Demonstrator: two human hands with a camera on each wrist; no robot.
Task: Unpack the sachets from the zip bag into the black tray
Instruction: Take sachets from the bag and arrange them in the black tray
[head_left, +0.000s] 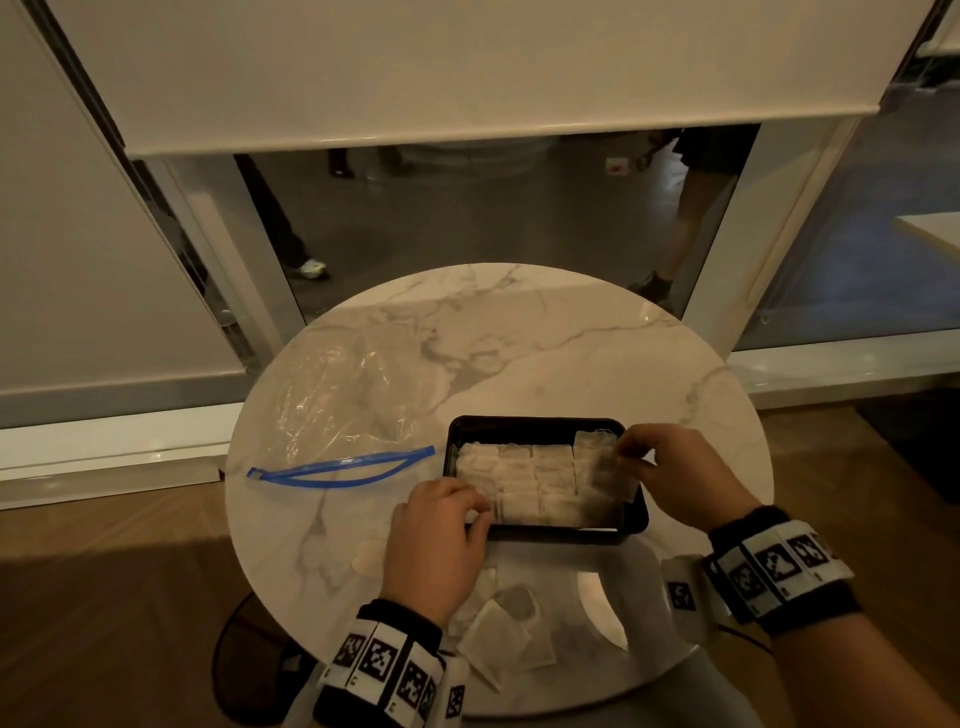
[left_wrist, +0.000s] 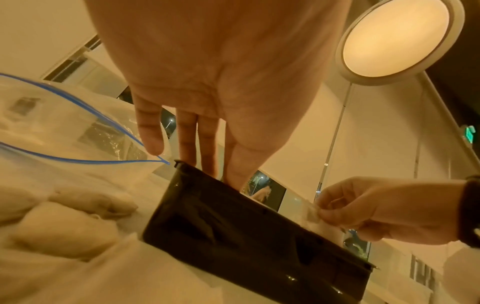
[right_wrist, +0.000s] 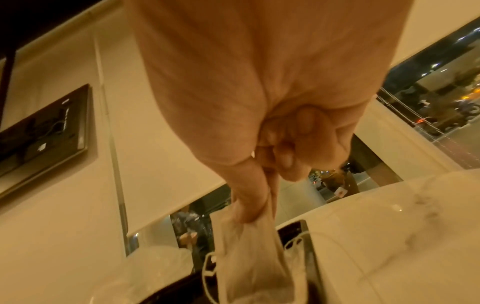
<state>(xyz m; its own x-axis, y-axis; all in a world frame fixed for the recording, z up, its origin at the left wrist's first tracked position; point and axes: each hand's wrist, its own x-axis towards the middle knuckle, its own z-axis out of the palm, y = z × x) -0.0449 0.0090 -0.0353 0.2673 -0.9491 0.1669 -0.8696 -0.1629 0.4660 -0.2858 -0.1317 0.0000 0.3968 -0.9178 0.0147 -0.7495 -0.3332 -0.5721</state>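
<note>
Head view, tray: black tray (head_left: 636, 519) on the marble table (head_left: 571, 332), nearly filled with rows of sachets (head_left: 519, 480).
Head view, right hand: right hand (head_left: 680, 475) pinching one sachet (head_left: 605, 480) over the tray's right side, above the last free strip.
Head view, left hand: left hand (head_left: 441, 540) at the tray's near-left corner, fingers bent over the rim onto the packed row; grip on anything, cannot tell here.
Head view, bag: zip bag (head_left: 343, 410) lying flat, left of the tray, blue zip open, apparently emptied.
Head view, leftovers: loose sachets (head_left: 501, 631) on the table near the body.
Left wrist view: fingers (left_wrist: 207, 144) straight, reaching down behind the tray wall (left_wrist: 233, 236), holding nothing; bag mouth just beside.
Right wrist view: thumb and forefinger clamped on the sachet's top edge (right_wrist: 249, 253), other fingers curled; sachet hanging over the tray's edge.
Step in hand: probably seating this sachet in the right-hand column.
Next move: lower it upright into the gap, release, then fetch from the loose pile.
</note>
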